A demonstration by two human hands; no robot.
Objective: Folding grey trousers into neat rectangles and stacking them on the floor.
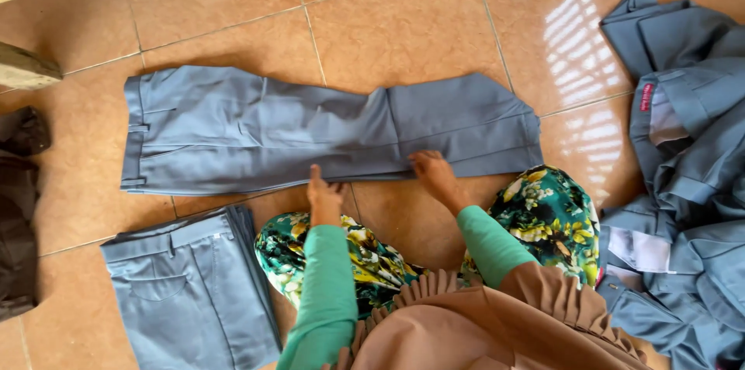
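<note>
A pair of grey-blue trousers (310, 133) lies flat on the tiled floor (403, 21), waistband to the left, legs running right. My left hand (323, 195) rests at the near edge of the trousers around the middle, fingers together and flat. Further right, my right hand (434, 172) presses on that same near edge, fingers spread on the cloth. Both arms wear green sleeves. Neither hand has closed around anything.
A folded stack of similar grey-blue trousers (190, 292) sits at the lower left. A heap of unfolded grey-blue garments (683, 184) fills the right side. Dark cloth (19, 207) lies at the left edge. My knees in floral fabric (543, 215) are below the trousers.
</note>
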